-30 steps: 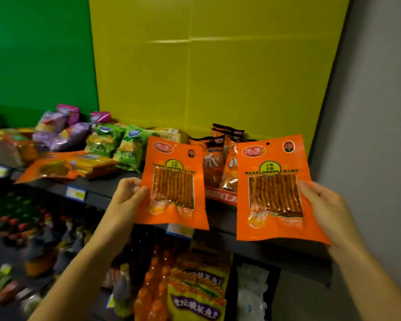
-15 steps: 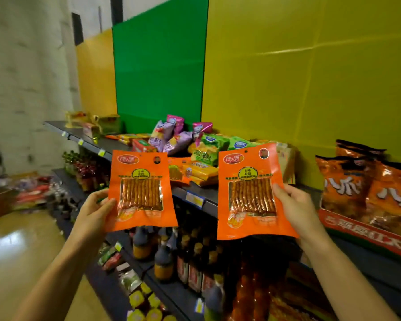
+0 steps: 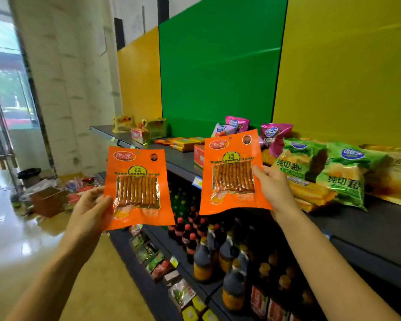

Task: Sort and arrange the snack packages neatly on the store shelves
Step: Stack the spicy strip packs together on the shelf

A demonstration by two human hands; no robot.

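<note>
You hold two matching orange snack packets, each with a clear window showing a row of reddish-brown sticks. The left packet (image 3: pixel 138 188) sits upright in your left hand (image 3: pixel 90 210), grip closed on its left edge with the thumb in front. The right packet (image 3: pixel 233 173) sits in your right hand (image 3: pixel 276 191), grip closed on its right edge, held higher and closer to the top shelf (image 3: pixel 366 225). Both arms reach forward, packets apart and off the shelf. On that shelf lie green chip bags (image 3: pixel 347 174) just right of your right hand, pink bags (image 3: pixel 274 135) behind, and gold packs (image 3: pixel 153 127) at the far end. Dark bottles (image 3: pixel 232 251) crowd the lower shelf beneath.
</note>
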